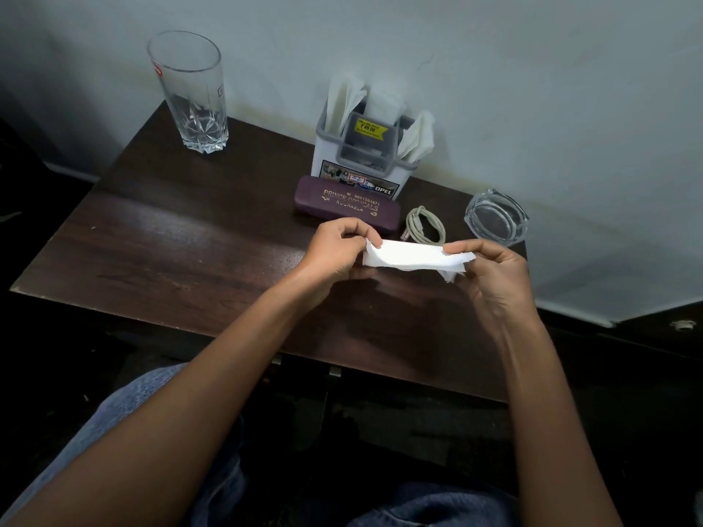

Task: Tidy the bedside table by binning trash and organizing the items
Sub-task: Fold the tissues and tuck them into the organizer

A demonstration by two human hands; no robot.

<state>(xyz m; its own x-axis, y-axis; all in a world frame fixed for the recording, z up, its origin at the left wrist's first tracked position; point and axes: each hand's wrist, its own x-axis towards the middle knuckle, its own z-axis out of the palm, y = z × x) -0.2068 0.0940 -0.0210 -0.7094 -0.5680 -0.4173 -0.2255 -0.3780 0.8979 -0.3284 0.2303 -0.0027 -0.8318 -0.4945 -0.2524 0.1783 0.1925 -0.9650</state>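
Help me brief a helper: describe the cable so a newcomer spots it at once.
Start at the dark wooden table. Toward its back right, between the purple glasses case and the glass ashtray, lies the cable. It alone is a pale coiled loop.

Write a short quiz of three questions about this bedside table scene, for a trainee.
1. True or false: the left hand and the right hand both pinch the white tissue above the wooden table.
2. What lies between the purple spectacle case and the glass ashtray? A) a pen B) a coiled cable C) a key
3. Fill in: the tall drinking glass stands at the table's back ____ corner.
Key: 1 true; 2 B; 3 left.
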